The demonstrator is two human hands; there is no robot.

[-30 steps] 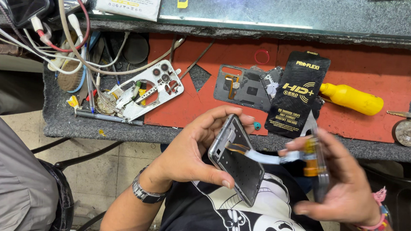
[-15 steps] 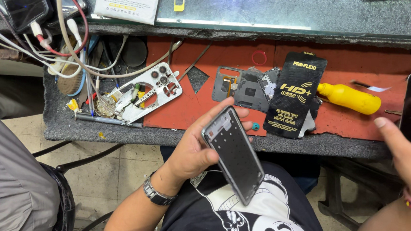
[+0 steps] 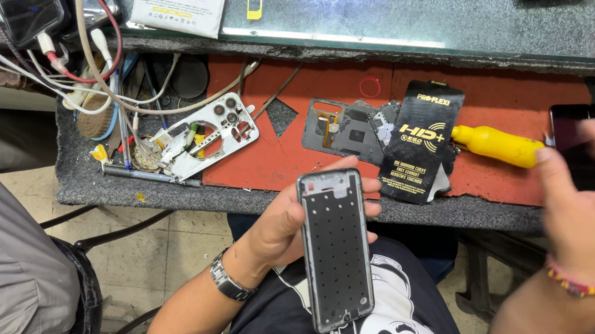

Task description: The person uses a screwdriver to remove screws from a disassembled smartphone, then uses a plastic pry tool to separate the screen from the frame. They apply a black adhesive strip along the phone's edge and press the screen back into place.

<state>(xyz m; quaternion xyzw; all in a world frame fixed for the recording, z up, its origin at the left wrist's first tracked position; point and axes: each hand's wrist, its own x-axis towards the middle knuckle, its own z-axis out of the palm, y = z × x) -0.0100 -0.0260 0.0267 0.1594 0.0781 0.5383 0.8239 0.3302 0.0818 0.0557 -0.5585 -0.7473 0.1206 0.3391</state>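
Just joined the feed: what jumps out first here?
The left hand holds a dark phone frame, dotted with small holes, upright over the lap at centre. Behind it on the red mat lie a black glossy packet and a yellow-handled tool. The right hand is raised at the right edge.

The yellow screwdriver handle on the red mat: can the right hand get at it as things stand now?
Probably yes. The right hand hovers open just right of the yellow screwdriver handle, with only bare red mat between them.
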